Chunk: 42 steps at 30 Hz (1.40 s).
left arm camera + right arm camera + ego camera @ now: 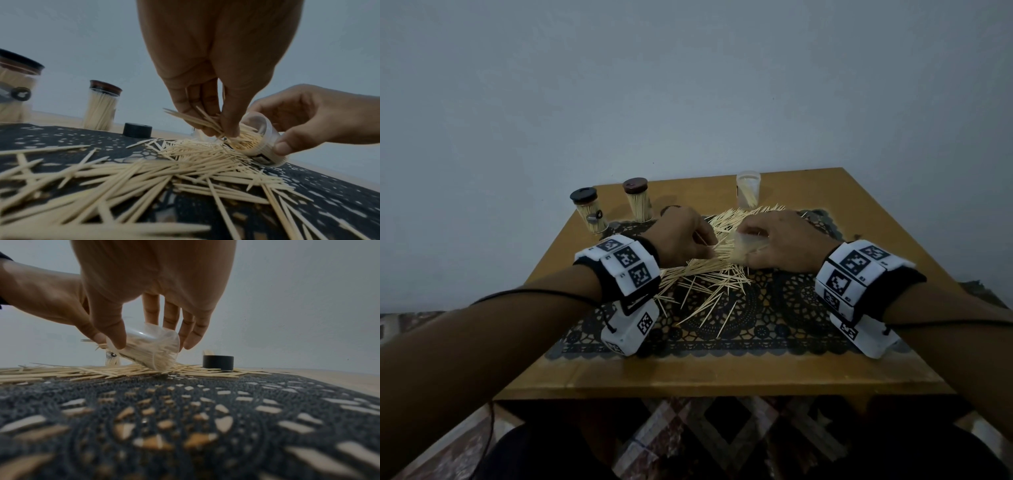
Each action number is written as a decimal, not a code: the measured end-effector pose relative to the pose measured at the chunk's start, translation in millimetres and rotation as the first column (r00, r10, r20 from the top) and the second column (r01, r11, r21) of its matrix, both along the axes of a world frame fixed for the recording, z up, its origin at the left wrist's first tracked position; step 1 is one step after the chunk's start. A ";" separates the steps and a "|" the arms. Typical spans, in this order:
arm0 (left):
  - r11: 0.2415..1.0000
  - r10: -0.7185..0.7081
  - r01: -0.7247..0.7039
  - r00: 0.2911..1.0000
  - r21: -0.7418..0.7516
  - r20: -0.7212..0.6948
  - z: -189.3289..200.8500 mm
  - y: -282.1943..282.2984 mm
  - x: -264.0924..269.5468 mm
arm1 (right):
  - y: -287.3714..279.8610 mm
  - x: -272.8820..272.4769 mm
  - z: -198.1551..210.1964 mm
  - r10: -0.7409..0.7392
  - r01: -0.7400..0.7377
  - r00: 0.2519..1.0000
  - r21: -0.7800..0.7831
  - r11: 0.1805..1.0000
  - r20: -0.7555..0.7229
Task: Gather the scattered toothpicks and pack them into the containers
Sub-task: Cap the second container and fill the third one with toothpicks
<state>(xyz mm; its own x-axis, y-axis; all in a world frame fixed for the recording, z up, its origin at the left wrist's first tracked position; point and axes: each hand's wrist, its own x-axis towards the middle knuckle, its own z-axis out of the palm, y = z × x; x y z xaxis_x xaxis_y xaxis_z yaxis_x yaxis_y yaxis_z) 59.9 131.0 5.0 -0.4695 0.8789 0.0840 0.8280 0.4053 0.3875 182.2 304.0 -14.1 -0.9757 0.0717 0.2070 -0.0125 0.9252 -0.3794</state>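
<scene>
Many pale wooden toothpicks (709, 274) (185, 164) lie scattered over a dark lace mat (774, 308). My right hand (780, 240) (148, 331) grips a clear plastic container (748, 248) (261, 138) (148, 348), tilted with its mouth to the left and partly filled with toothpicks. My left hand (688, 236) (218, 123) pinches a small bundle of toothpicks (193, 118) right at the container's mouth.
Two capped, filled containers (589, 214) (639, 202) stand at the back left of the wooden table (688, 377). An open clear container (748, 190) with a few toothpicks stands at the back. A black cap (137, 130) (218, 361) lies on the mat.
</scene>
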 end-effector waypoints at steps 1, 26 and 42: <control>1.000 -0.017 0.017 1.000 -0.011 -0.016 -0.2 3.4 1.4 | 0.0 -0.5 -0.3 0.003 -0.003 1.000 0.004 1.000 0.006; 0.769 0.054 -0.120 0.991 -0.628 -0.122 -0.8 -73.6 0.0 | 1.5 -1.2 -1.8 -0.001 0.002 1.000 0.027 1.000 -0.031; 0.985 0.085 -0.088 0.996 -0.149 -0.032 -9.9 -80.1 -11.5 | 2.6 -1.4 -1.0 -0.012 0.012 0.999 0.020 1.000 -0.034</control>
<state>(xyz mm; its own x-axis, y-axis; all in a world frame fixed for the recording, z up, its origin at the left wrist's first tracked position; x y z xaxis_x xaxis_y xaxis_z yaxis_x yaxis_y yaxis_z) 48.4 50.9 -4.8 -0.5437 0.8386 -0.0329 0.7962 0.5278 0.2958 180.8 306.7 -15.1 -0.9671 0.0788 0.2418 -0.0139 0.9329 -0.3600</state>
